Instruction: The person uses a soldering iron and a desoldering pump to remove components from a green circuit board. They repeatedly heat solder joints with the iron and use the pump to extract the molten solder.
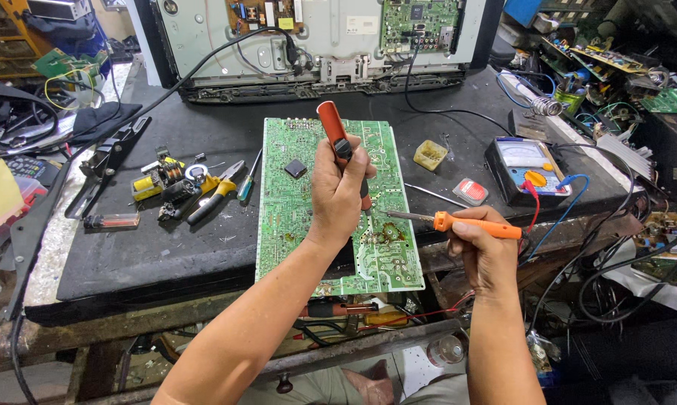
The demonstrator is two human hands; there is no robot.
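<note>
A large green circuit board (293,225) lies solder side up on a black mat (166,247). My left hand (340,187) is over the board's middle, gripping a red-handled desoldering pump (332,124) held upright with its tip down at the board. My right hand (482,247) is just off the board's right edge, holding an orange-handled soldering iron (466,223) whose metal tip reaches left to a browned patch of solder joints. A small black chip (296,168) rests on the board's upper part.
An opened flat-screen chassis (316,37) stands at the back. Yellow pliers, a screwdriver, a lighter and loose parts (181,187) lie left of the board. A flux tin (429,154), a red-lidded tin (470,192) and an analogue multimeter (528,169) sit to the right. Cables and boards clutter the right side.
</note>
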